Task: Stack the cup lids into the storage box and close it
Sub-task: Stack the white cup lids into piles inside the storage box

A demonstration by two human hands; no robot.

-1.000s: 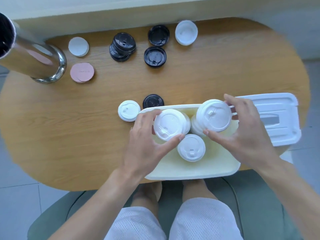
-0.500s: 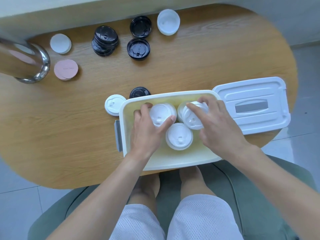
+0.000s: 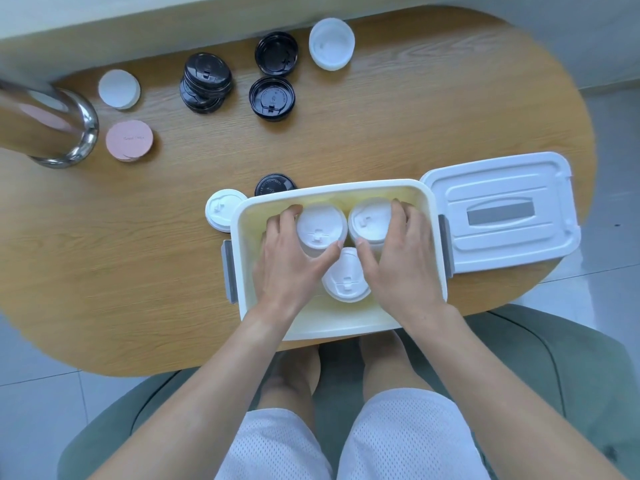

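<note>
In box: near stack (image 3: 346, 278) sits between two far stacks.
Left hand (image 3: 294, 261): grip curled round left stack (image 3: 320, 230) in the box (image 3: 346, 329).
Right hand (image 3: 398, 261): grip curled round right stack (image 3: 369, 221).
Box lid (image 3: 502, 213): off, right of box.
Left: white lid (image 3: 220, 209), black lids (image 3: 273, 98) on table (image 3: 138, 254); closing not yet done.
</note>
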